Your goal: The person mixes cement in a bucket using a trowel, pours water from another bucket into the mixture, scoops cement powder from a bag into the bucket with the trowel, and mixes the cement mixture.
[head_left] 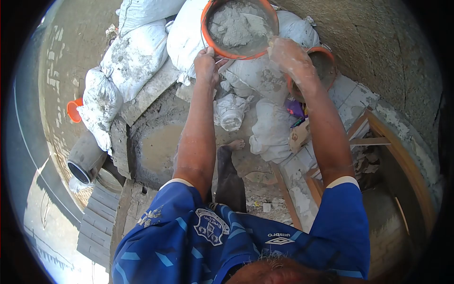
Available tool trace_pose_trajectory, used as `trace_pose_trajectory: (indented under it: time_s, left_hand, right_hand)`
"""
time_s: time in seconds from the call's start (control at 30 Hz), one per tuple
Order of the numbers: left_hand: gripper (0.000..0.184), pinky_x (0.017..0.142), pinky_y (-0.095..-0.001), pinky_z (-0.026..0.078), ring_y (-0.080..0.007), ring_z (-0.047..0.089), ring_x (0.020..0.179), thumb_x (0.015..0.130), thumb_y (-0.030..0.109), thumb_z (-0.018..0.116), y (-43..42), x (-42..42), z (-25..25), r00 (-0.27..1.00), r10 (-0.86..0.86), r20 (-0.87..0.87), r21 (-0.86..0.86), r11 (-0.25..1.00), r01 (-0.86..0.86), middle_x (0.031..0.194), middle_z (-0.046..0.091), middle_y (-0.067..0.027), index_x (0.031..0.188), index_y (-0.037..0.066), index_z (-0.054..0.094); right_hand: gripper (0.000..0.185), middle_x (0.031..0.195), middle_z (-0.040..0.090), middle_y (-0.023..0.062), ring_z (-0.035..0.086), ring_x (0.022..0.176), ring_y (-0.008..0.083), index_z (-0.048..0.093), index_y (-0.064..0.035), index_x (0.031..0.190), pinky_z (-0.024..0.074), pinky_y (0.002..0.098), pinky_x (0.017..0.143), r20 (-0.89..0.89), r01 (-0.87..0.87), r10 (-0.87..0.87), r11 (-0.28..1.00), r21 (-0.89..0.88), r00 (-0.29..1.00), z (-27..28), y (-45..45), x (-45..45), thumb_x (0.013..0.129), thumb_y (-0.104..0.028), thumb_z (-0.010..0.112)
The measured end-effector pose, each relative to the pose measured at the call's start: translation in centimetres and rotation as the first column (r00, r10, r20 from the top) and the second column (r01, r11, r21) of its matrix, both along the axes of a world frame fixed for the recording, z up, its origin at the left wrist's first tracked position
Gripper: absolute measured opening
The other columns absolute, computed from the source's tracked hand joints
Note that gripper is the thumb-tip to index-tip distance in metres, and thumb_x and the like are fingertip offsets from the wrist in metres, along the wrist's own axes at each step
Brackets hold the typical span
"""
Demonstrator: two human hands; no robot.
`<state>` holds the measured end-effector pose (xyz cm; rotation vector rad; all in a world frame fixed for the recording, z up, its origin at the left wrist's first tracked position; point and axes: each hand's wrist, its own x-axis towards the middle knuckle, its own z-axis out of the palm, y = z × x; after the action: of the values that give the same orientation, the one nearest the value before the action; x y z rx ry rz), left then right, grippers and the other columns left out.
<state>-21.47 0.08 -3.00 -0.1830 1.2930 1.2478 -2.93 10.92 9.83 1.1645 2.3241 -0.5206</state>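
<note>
An orange-rimmed bucket (206,35) of wet grey mortar (234,26) rests among white sacks at the top of the view. My left hand (206,66) is closed at its near left rim, where the thin wire handle runs; whether the fingers grip rim or wire is partly hidden. At the near right rim, my right hand (288,56) is closed around what looks like a trowel handle. The trowel's blade (257,23) lies in the mortar, smeared grey. Below my right wrist stands a second orange-rimmed bucket (326,71), partly covered by my forearm.
Stuffed white sacks (137,57) are piled left and behind. A wet mortar trough (163,146) lies below my left forearm. A dark drum (87,158) and small orange container (74,110) sit far left. Right are a rough wall (378,52) and wooden frame (402,161).
</note>
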Motion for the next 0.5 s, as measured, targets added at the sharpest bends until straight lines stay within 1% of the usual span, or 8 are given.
trace_pose_trajectory:
  time_s: [0.07,0.17,0.23,0.3,0.37,0.4,0.47,0.5]
  left_hand:
    - [0.019,0.067,-0.0354,0.058,-0.0217,0.065,0.075,0.103,0.016,0.044,0.1,0.3,0.3,1.000,0.010,-0.006,-0.038,0.999,-0.011,0.090,0.063,-0.0120,0.108,-0.001,0.053]
    - [0.020,0.065,-0.0354,0.061,-0.0248,0.068,0.076,0.102,0.015,0.043,0.9,0.0,-0.1,0.997,-0.037,-0.075,-0.050,0.998,0.033,0.093,0.064,-0.0152,0.103,-0.002,0.053]
    - [0.020,0.063,-0.0349,0.061,-0.0244,0.068,0.075,0.102,0.015,0.043,1.0,-0.2,-0.2,0.995,-0.041,-0.086,-0.043,0.998,0.037,0.092,0.065,-0.0148,0.101,-0.002,0.053]
    - [0.020,0.064,-0.0348,0.061,-0.0241,0.068,0.075,0.102,0.016,0.044,1.3,-0.3,-0.1,0.996,-0.042,-0.080,-0.044,0.998,0.038,0.091,0.065,-0.0144,0.101,-0.002,0.053]
    - [0.020,0.064,-0.0346,0.062,-0.0239,0.068,0.075,0.102,0.016,0.044,0.7,-0.4,0.2,0.997,-0.042,-0.072,-0.067,0.997,0.037,0.091,0.065,-0.0139,0.101,-0.002,0.053]
    - [0.021,0.061,-0.0323,0.060,-0.0217,0.068,0.074,0.102,0.016,0.045,0.9,-0.5,0.3,0.997,-0.040,-0.069,-0.064,0.997,0.036,0.091,0.065,-0.0133,0.103,-0.003,0.053]
    - [0.024,0.057,-0.0289,0.059,-0.0190,0.067,0.072,0.101,0.018,0.047,1.2,-0.6,0.5,0.997,-0.035,-0.066,-0.069,0.997,0.030,0.092,0.065,-0.0127,0.106,-0.005,0.053]
    - [0.024,0.057,-0.0289,0.059,-0.0190,0.067,0.072,0.101,0.018,0.047,1.3,-0.5,0.7,0.998,-0.029,-0.059,-0.061,0.998,0.025,0.092,0.065,-0.0127,0.106,-0.005,0.053]
  right_hand:
    - [0.022,0.095,0.070,0.0194,0.069,0.090,0.0335,0.071,-0.0007,0.086,0.0558,0.0427,0.077,0.006,-0.039,0.039,0.996,0.081,0.999,1.6,0.0,-0.2,0.087,-0.013,0.053]
    - [0.029,0.102,0.070,0.0223,0.068,0.098,0.0384,0.072,0.0009,0.100,0.0552,0.0464,0.083,-0.040,-0.027,0.024,0.997,-0.077,0.999,-3.3,0.0,-2.1,0.088,-0.015,0.052]
    - [0.028,0.102,0.070,0.0223,0.069,0.095,0.0387,0.073,0.0009,0.095,0.0551,0.0476,0.082,-0.004,0.190,-0.191,0.977,-0.101,0.981,-5.3,-0.7,-4.0,0.089,-0.015,0.051]
    - [0.027,0.102,0.070,0.0230,0.069,0.094,0.0383,0.072,0.0010,0.092,0.0549,0.0484,0.082,-0.002,0.182,-0.183,0.979,-0.096,0.983,-5.6,1.2,-3.3,0.088,-0.015,0.051]
    - [0.027,0.100,0.070,0.0228,0.069,0.094,0.0372,0.072,0.0005,0.091,0.0552,0.0490,0.082,0.021,-0.139,0.142,0.986,-0.093,0.990,-4.6,2.6,-1.5,0.088,-0.016,0.051]
    - [0.027,0.100,0.070,0.0228,0.069,0.094,0.0372,0.072,0.0005,0.091,0.0552,0.0490,0.082,0.021,-0.146,0.149,0.984,-0.097,0.989,-3.3,3.0,-1.2,0.088,-0.016,0.051]
    - [0.028,0.100,0.070,0.0217,0.069,0.095,0.0359,0.073,-0.0003,0.091,0.0557,0.0479,0.080,0.076,0.108,-0.107,0.994,-0.009,0.991,-0.3,3.5,-0.6,0.089,-0.017,0.050]
    - [0.028,0.100,0.070,0.0217,0.069,0.095,0.0359,0.073,-0.0003,0.091,0.0557,0.0479,0.080,0.082,0.102,-0.102,0.995,-0.001,0.991,-0.2,3.9,-0.7,0.089,-0.017,0.050]
